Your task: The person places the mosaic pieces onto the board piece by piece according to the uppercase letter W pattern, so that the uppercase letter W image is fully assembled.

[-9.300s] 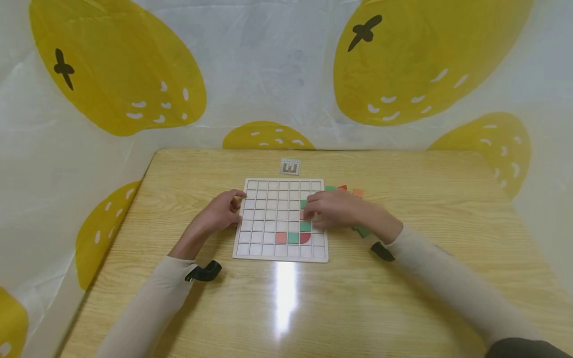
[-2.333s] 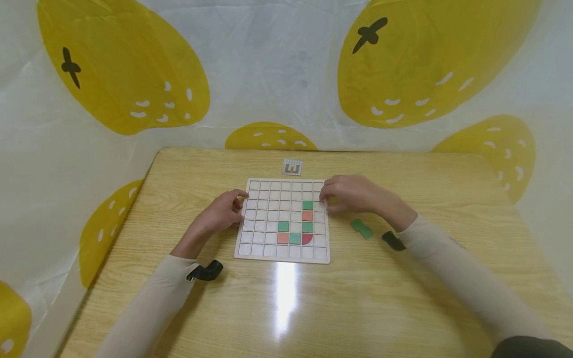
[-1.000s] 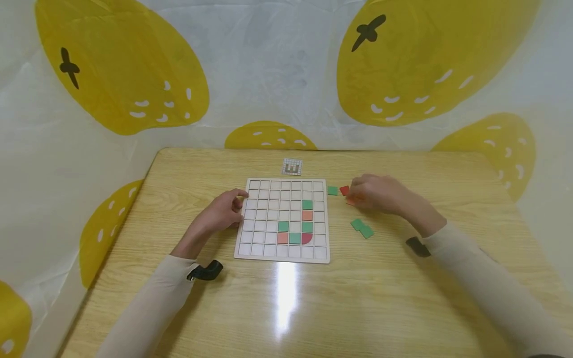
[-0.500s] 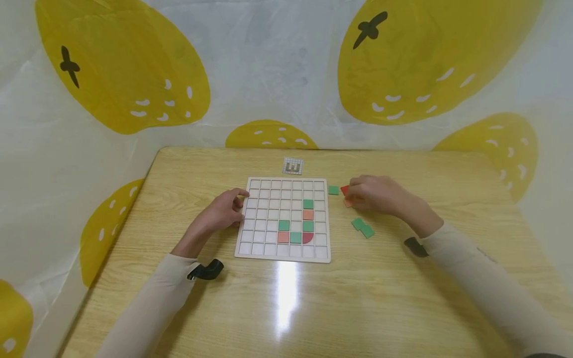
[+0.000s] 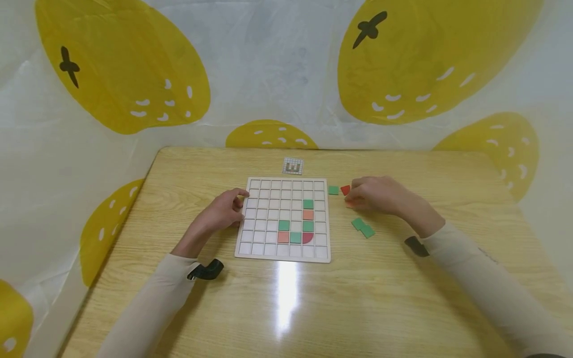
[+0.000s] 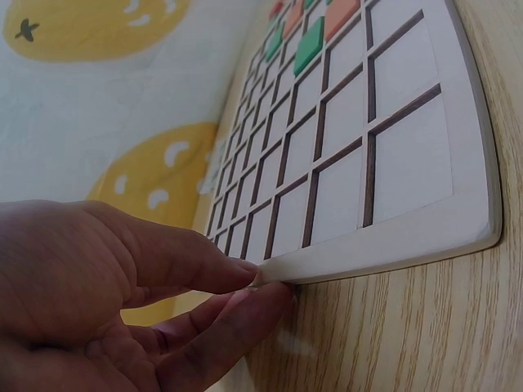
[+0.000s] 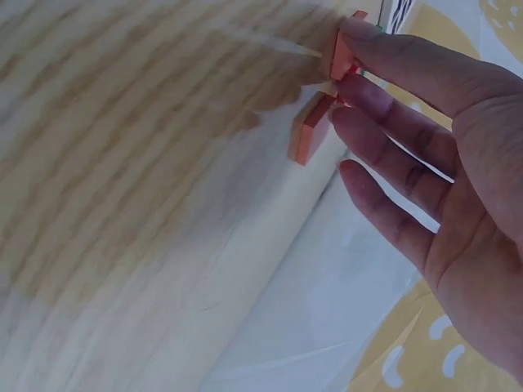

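Note:
A pale square board with a grid of square cells lies on the table. Several green and orange square tiles and a red quarter-round tile sit in its cells. My left hand touches the board's left edge with relaxed, bent fingers; the left wrist view shows the fingertips at the rim. Right of the board, my right hand pinches an orange tile between thumb and index finger. Close by its other fingers stands a second orange tile. In the head view the hand covers most of these tiles.
A green tile and a red tile lie between the board and my right hand. Two green tiles lie overlapping nearer me. Behind the board is a small card with a grid pattern. Lemon-print cloth hangs behind the table.
A green tile was added to the board above the lower orange one. My right hand moved from the board to the loose tiles on the right. My left hand stayed at the edge.

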`<state>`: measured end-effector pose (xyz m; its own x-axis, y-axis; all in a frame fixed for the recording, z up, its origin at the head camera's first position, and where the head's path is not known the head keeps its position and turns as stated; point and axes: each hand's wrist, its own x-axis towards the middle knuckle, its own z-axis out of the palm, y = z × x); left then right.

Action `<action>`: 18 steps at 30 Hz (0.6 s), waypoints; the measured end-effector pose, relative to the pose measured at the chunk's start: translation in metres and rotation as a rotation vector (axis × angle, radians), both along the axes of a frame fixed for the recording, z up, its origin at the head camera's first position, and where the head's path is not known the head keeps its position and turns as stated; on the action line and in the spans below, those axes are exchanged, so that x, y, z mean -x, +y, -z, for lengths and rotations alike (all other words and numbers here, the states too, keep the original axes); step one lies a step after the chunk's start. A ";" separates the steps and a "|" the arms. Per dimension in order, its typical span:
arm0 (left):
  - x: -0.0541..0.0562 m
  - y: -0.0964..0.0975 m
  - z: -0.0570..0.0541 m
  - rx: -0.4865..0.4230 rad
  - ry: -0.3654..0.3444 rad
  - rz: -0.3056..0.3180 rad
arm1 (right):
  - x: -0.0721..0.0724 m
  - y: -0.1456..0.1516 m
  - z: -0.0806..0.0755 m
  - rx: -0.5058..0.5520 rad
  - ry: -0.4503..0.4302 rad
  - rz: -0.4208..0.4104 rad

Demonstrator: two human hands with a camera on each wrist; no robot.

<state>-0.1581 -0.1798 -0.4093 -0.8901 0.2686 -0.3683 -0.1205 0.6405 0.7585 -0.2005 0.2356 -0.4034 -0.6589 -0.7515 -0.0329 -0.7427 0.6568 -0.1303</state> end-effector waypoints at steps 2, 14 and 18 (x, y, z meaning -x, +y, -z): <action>0.000 0.000 0.000 -0.003 -0.005 -0.004 | 0.000 -0.002 -0.002 -0.003 -0.018 0.004; 0.001 0.000 0.001 -0.004 -0.012 -0.016 | -0.001 -0.008 -0.006 -0.003 -0.057 0.025; 0.001 0.001 0.001 -0.004 -0.011 -0.017 | 0.000 -0.007 -0.003 0.010 -0.044 0.033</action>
<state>-0.1594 -0.1793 -0.4105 -0.8902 0.2551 -0.3774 -0.1400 0.6352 0.7596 -0.2005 0.2283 -0.3999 -0.6817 -0.7296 -0.0548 -0.7139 0.6797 -0.1687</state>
